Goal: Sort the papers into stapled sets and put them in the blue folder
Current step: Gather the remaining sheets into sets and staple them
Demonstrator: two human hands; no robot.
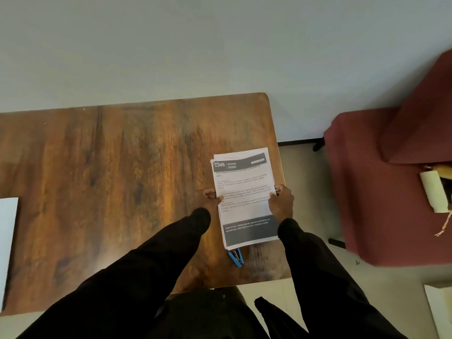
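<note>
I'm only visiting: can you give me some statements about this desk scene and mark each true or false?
The left hand and right hand grip the stack of papers, one at each side. True.
The stack is at the left end of the wooden table. False: it is near the right end.
A blue stapler pokes out at the stack's near edge. True.
The top sheet is blank. False: it bears printed text and dark bands.
The chair beside the table is green. False: it is dark red.
</note>
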